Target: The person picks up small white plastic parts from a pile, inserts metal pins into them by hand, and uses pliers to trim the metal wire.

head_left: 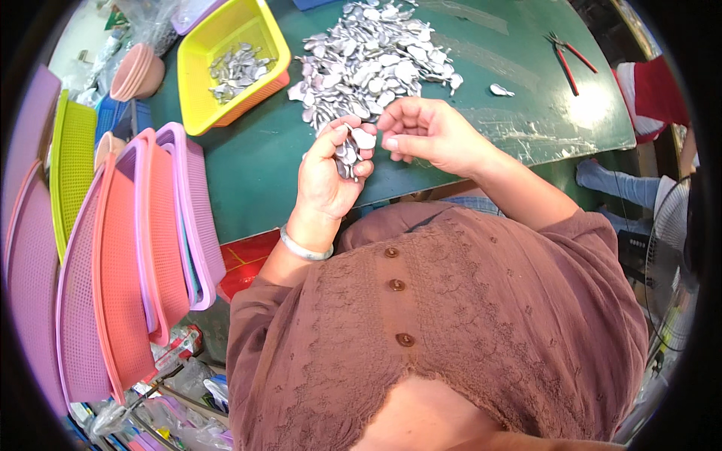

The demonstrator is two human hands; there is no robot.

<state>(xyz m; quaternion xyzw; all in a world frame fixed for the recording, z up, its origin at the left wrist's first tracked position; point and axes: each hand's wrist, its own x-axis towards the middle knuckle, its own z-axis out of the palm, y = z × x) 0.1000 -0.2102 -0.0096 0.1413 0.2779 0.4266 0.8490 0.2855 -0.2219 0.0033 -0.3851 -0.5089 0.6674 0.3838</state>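
My left hand (329, 169), with a pale bangle (304, 248) at its wrist, is closed around several small silver-grey metal pieces (348, 156). They have a rounded, flat end and a thin tail. One piece with a broad pale face (364, 139) shows at the fingertips. Just to the right, my right hand (425, 135) has its fingers curled and its thumb apart from them, with nothing visible between. Beyond both hands a large heap of the same silver pieces (376, 56) lies on the green table (519, 83).
A yellow basket (197, 83) with some silver pieces stands at the far left. One loose piece (501, 90) and red-handled pliers (565, 64) lie on the right. Nested pink, purple and orange baskets (124, 278) crowd the left side. Another person's red sleeve (660, 90) shows at the right edge.
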